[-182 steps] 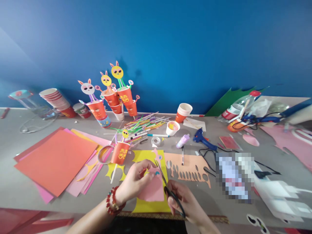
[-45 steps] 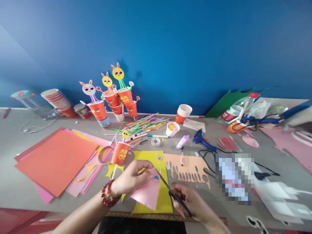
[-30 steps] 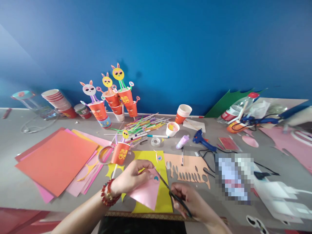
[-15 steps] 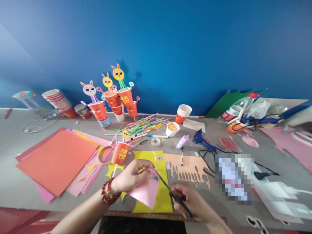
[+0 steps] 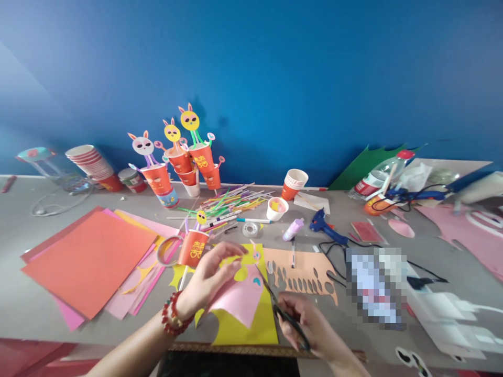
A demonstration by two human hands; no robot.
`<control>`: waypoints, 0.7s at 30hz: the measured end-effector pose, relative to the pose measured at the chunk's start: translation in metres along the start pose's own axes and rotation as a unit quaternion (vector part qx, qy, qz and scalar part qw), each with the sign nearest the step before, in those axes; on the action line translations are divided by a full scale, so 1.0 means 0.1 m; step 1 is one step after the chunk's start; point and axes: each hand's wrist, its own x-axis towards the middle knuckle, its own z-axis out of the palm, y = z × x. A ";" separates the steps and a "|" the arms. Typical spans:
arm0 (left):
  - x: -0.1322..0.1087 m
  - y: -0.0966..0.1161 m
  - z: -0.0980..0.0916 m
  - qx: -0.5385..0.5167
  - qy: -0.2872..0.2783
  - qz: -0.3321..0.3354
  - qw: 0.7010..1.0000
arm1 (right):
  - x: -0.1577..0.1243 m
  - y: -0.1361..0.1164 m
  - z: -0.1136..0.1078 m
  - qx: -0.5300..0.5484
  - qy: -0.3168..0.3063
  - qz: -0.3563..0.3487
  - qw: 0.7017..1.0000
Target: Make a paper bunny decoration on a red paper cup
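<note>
My left hand [image 5: 220, 272], with a red bead bracelet at the wrist, has its thumb and fingers apart at the upper left edge of a pink sheet of paper [image 5: 238, 301]. The fingers below are partly hidden. A small blue-green shape sits on the sheet near its top right corner. My right hand [image 5: 308, 319] grips black-handled scissors [image 5: 288, 317], whose blades point up and left to the sheet's right edge. Underneath lies a yellow sheet [image 5: 265, 330] with cut-outs. A small pink cut piece [image 5: 257, 255] lies on the yellow sheet beyond my left hand.
A red paper cup [image 5: 194, 247] with a yellow bunny head stands left, beside a tape roll [image 5: 167, 251]. Behind are bunny cups [image 5: 157, 179] and coloured sticks [image 5: 236, 199]. Orange sheets [image 5: 90, 262] lie left; peach paper [image 5: 302, 272], a blue glue gun [image 5: 326, 228] and its cable lie right.
My left thumb and fingers have parted from their pinch at the pink paper's top. The sheet has shifted right and turned slightly. The right hand with the scissors has barely moved.
</note>
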 end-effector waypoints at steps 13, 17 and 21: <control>-0.34 0.04 0.27 0.096 -0.105 0.162 0.976 | 0.11 -0.18 0.23 -0.015 0.051 -0.147 0.988; -0.35 -0.15 0.49 -0.093 -0.031 0.003 0.995 | 0.11 -0.20 0.27 -0.017 0.077 -0.146 0.986; -0.28 -0.27 0.58 -0.164 0.119 -0.062 0.977 | 0.12 -0.15 0.32 -0.007 0.080 -0.131 0.988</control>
